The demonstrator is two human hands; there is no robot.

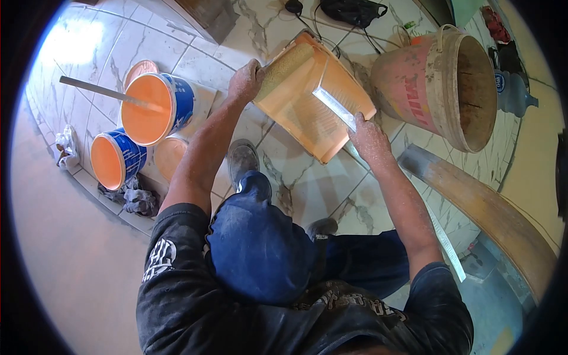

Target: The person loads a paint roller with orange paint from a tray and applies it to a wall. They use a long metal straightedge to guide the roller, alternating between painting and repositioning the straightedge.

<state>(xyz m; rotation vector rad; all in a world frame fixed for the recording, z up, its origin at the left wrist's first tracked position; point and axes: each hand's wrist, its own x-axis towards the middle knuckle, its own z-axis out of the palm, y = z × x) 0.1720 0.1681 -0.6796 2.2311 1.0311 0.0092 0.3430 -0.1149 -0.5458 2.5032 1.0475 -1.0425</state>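
My left hand [245, 81] is closed at the left rim of an orange-stained paint tray [331, 142]. Its fingertips are partly hidden there. Inside the tray, along that same side, lies the fuzzy sleeve of a paint roller [287, 70], coated in pale orange. The roller's wire leads to a silver handle [332, 106], and my right hand [370, 141] is wrapped round its lower end. A long silver pole [445, 245] shows beyond my right forearm. Whether it joins the handle cannot be made out.
Two blue-and-white buckets of orange paint, a larger one [149, 109] with a stick [89, 86] and a smaller one [107, 161], stand left. A dirty large bucket [408, 89] leans right, near a curved board [473, 201]. Cables and a black bag [355, 12] lie ahead.
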